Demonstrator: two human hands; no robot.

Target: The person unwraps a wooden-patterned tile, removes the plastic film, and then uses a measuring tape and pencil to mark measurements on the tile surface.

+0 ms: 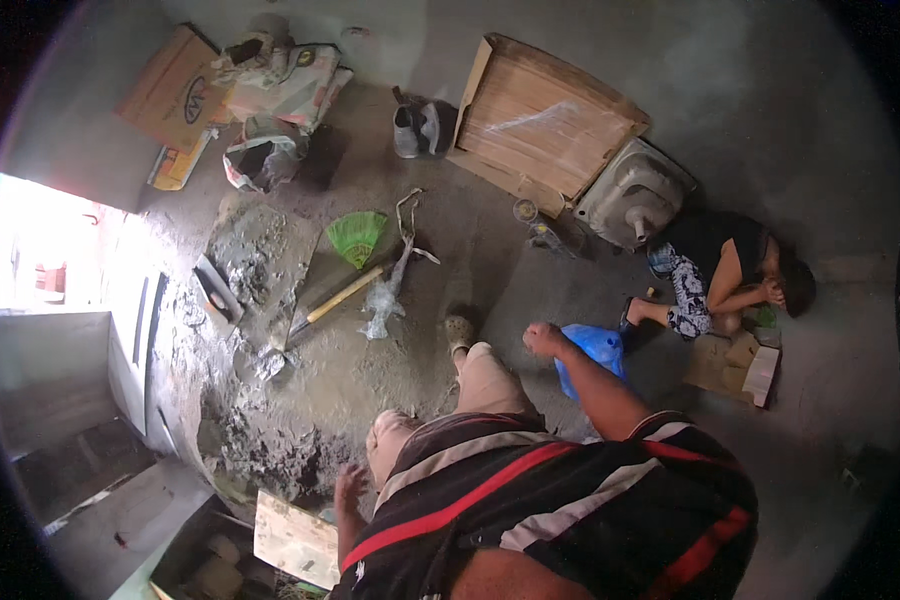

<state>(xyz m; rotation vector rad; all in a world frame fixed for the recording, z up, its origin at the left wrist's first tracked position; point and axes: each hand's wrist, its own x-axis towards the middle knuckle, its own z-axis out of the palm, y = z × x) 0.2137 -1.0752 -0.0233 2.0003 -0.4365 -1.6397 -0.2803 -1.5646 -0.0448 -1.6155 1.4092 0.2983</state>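
My left hand hangs low beside my left thigh, at the edge of the wet grey mortar. Its fingers look loosely apart, with nothing visible in them. Ahead of my right knee is my right hand, its fingers curled in and nothing seen in them. A blue plastic bag lies just beyond my right forearm, partly covered by it. On the floor ahead are a long-handled tool with its head in the mortar and a flat trowel-like tool with a handle.
A green hand broom and a crumpled clear plastic bag lie ahead. At the back are an open sack, a cardboard tray and a metal sink. Another person crouches at right beside an opened carton.
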